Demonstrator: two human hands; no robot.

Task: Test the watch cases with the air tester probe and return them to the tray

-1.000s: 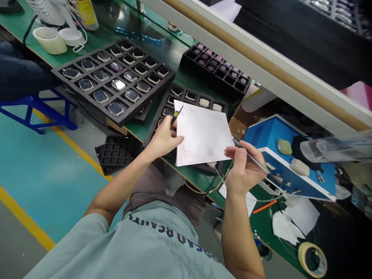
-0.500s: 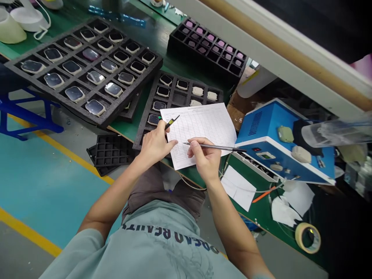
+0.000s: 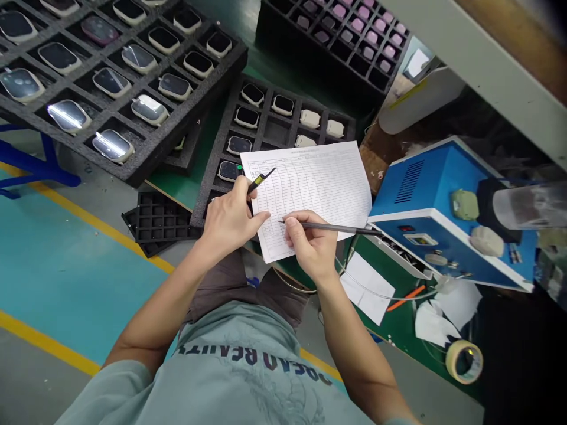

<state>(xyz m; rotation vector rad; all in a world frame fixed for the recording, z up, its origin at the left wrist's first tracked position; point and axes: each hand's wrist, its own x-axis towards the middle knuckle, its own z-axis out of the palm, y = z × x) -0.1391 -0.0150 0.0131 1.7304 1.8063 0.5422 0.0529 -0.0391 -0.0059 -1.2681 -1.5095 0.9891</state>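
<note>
grey slender pen [image 3: 333, 226], centre: 1 | blue metal box [image 3: 427, 183], right: 1 | yellowish tape roll [image 3: 451, 360], lower right: 1 | white rounded-square cases [image 3: 309, 118], black foam tray [image 3: 277, 130], upper centre: 3 visible

Pale teal short-sleeved shirt [image 3: 177, 389] (1 line of dark lettering [image 3: 254, 357], faint drawing below), grey-brown trousers [image 3: 221, 289].

1. Your T-shirt [image 3: 212, 392]: dark chest lettering [image 3: 248, 356], inverted in view; "BEAU" legible, remainder unclear.
2. Your ruled paper form [image 3: 316, 192]: printed header and entries too small to read.
</note>
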